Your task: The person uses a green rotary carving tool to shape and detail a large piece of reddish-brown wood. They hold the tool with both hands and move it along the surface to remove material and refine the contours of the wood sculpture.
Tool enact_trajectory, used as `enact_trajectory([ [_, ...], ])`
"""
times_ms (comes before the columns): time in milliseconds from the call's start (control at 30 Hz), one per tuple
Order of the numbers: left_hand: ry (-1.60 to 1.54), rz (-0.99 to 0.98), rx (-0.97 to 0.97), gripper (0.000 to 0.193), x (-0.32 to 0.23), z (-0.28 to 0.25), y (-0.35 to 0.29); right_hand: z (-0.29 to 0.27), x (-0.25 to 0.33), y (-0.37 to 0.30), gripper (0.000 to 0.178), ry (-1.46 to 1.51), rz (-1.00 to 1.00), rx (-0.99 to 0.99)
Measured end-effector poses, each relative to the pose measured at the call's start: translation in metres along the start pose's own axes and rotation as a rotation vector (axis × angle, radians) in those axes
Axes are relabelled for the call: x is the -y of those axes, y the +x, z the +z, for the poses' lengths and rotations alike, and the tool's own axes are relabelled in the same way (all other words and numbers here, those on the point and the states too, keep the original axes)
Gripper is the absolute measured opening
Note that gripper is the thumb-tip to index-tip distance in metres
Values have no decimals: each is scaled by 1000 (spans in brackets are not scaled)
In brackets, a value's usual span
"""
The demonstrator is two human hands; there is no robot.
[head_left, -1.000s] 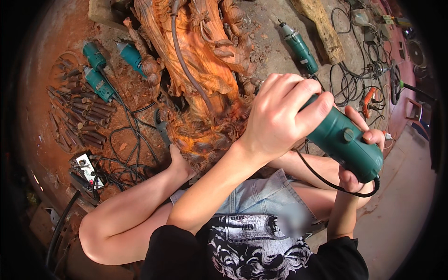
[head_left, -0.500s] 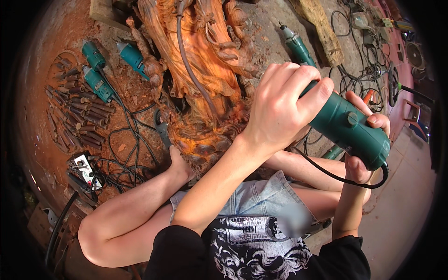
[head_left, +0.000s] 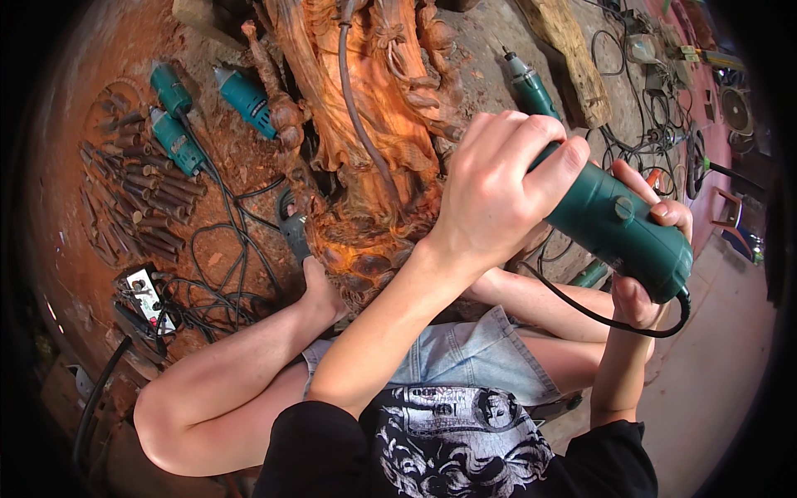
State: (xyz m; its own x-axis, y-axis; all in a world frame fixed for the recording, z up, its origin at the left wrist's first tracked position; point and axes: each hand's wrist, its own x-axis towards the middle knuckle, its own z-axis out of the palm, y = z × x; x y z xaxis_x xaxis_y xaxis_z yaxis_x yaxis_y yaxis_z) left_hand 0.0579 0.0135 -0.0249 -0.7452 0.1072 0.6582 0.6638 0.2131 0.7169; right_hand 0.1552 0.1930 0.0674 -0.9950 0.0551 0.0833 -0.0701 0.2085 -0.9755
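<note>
A dark green die grinder (head_left: 610,212) is held up on the right, its black cord looping down from the rear end. My left hand (head_left: 498,187) is closed around its front part and covers the tip, so the bit is hidden. Around the rear of the body wrap the fingers and thumb of my right hand (head_left: 652,249). Beyond my left forearm stands a carved orange-brown wooden sculpture (head_left: 365,124), with draped folds and a rounded, knobbly base between my legs.
Two green die grinders (head_left: 176,139) lie at the left beside a blue one (head_left: 246,101). Many carving tools with dark handles (head_left: 154,195) are heaped there. A white power strip (head_left: 149,300) sits among tangled cords. Another grinder (head_left: 531,87) lies near a rough plank (head_left: 573,62).
The whole view has shifted slightly, so the sculpture and floor tools sit a little further right. Both hands keep the same hold on the die grinder.
</note>
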Motion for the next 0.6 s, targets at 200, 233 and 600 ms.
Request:
enact_trajectory([
  [200, -45, -22, 2, 34, -4, 10, -1, -12, 5, -2, 77, -15, 14, -4],
  [233, -40, -20, -4, 34, -3, 11, 0, -12, 6, -1, 77, -13, 13, -5],
  [600, 0, -26, -26, 32, -4, 1, 4, -3, 10, 10, 78, 46, -26, 68],
])
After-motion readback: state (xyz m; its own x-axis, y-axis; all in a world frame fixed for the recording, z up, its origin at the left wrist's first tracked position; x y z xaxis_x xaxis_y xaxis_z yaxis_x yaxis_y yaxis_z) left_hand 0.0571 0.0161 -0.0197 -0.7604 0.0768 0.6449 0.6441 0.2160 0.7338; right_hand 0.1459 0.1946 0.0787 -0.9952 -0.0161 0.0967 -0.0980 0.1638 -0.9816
